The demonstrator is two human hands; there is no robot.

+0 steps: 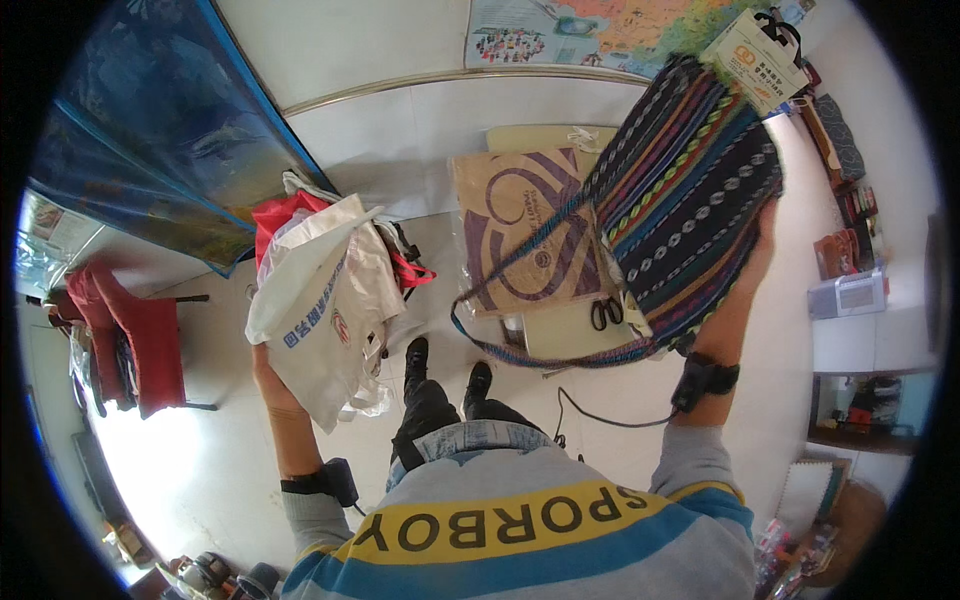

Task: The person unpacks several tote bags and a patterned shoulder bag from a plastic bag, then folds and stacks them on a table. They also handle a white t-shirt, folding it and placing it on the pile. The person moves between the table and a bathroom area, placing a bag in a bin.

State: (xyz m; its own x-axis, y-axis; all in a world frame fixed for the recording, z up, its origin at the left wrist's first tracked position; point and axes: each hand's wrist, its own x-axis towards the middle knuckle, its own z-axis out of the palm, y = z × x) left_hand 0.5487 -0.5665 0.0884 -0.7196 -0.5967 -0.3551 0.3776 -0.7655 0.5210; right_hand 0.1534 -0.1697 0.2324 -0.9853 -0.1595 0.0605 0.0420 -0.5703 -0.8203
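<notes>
My left hand [261, 358] is mostly covered by a white bag [315, 300] with blue printing, which it holds up. Bunched behind that bag are a cream bag [373, 262] and a red bag [271, 221]. On the other side, my right hand [763, 225] holds up a striped woven shoulder bag [675, 202], its fingers largely hidden behind the cloth. The bag's braided strap [499, 354] hangs in a loop to the left. Below it lies a flat brown package [517, 232] with purple printing, and black-handled scissors [606, 313] rest beside it.
A pale low surface [555, 337] stands under the package. A paper carrier bag [757, 67] is at upper right. A red cloth-covered chair [142, 337] stands left, near a blue picture curtain [165, 120]. A black cable [607, 421] runs from my right wrist.
</notes>
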